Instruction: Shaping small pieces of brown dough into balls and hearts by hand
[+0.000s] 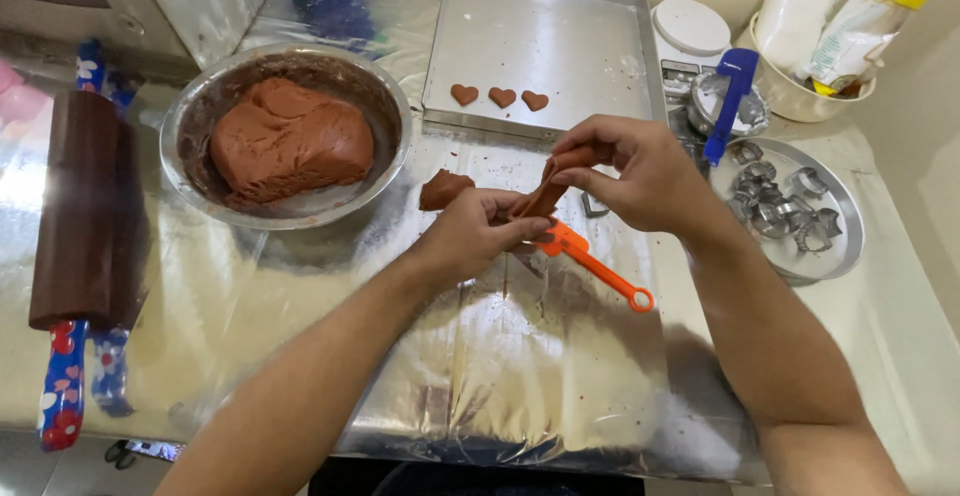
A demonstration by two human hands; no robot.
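My left hand and my right hand together pinch a thin strip of brown dough above the foil-covered counter. Under my left hand lies an orange plastic tool with a ring at its handle end. A small lump of dough sits just left of my hands. The metal bowl further left holds a big mass of brown dough. Behind my hands a square baking tray carries three heart-shaped dough pieces near its front edge.
A dark rolling pin with flowered handles lies at the left. A round metal plate with several metal cutters stands at the right, a blue-handled tool and a white scale behind it. A bowl with bags stands at the back right.
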